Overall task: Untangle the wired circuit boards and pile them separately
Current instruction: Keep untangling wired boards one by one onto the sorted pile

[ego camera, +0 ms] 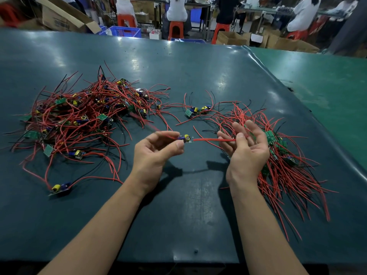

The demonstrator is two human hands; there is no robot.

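One wired circuit board [186, 138] is pinched between thumb and fingertips of the left hand [156, 150], raised above the counter [198, 76]. Its red leads [212, 139] run horizontally rightward into the right hand [245, 147], nipped under the thumb, remaining fingers loosely spread. The sorted pile [282, 155] lies directly behind the right hand; the tangled heap [83, 116] lies well apart, leftward.

Both bare forearms reach forward from the bottom edge, converging a little toward the wrists. The left hand [156, 151] is held palm-inward, its thumb and forefinger closed in a pinching grip on a small circuit board [186, 138], the other fingers curled loosely behind. The right hand [246, 147], just beside that board, is turned palm-up, its fingers [226, 139] spread and gently bent, with the board's red wires [213, 139] pinned under its thumb.
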